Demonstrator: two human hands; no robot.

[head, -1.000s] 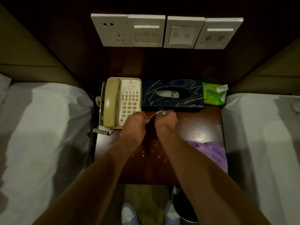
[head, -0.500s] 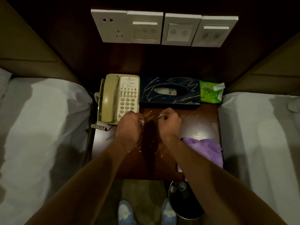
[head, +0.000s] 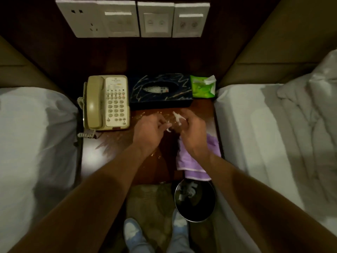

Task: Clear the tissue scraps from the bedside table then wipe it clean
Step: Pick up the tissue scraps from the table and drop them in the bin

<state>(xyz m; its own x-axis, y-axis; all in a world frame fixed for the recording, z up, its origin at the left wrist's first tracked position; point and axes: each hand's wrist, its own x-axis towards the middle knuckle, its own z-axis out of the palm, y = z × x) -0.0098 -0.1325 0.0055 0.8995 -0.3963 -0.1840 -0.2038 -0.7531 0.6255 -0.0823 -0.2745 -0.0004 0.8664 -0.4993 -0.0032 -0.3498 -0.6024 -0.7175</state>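
Both my hands hover over the middle of the dark wooden bedside table (head: 102,157). My right hand (head: 193,130) pinches white tissue scraps (head: 177,116) that stick up between its fingers. My left hand (head: 149,128) has curled fingers holding a small white scrap (head: 168,129) at their tips. Tiny pale crumbs (head: 145,115) speckle the tabletop around and beneath the hands. A purple cloth (head: 189,161) lies on the table's right front corner, partly under my right wrist and draping over the edge.
A beige telephone (head: 106,102) stands at the back left, a dark tissue box (head: 161,92) behind the hands, a green wipes pack (head: 203,86) at the back right. A black bin (head: 194,202) with white scraps sits on the floor below the cloth. Beds flank both sides.
The hands have drawn slightly apart and toward me, with the scraps showing more clearly in the right hand's fingers. The camera has tilted down, revealing more of the bin and my shoes.
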